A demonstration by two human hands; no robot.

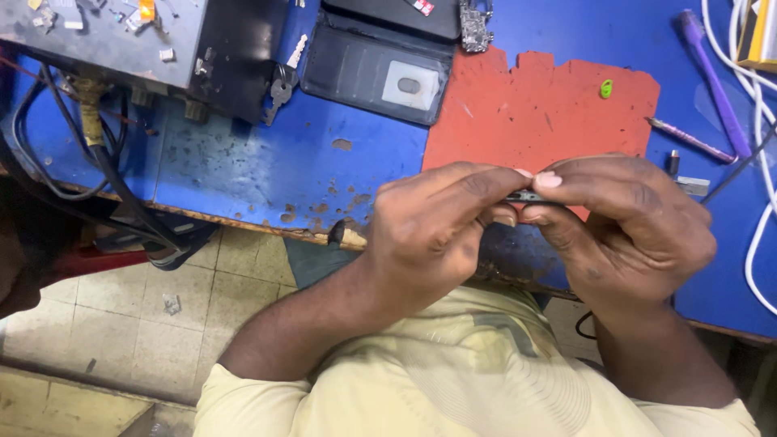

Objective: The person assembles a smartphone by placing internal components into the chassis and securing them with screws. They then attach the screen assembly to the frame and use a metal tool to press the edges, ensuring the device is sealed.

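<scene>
Above the desk's (243, 174) near edge, over the red mat (542, 113), a thin dark part (526, 196) is held level, long axis running left to right. It is pinched at either end by left hand (429, 235) and right hand (627, 222), fingertips closed and nearly meeting.

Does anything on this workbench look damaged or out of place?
Yes. The blue table top is worn: brown patches show where the covering has flaked off near its front edge. The red mat has a ragged, notched top edge. Both hands, left hand and right hand, pinch a thin dark part; nothing has spilled.
</scene>
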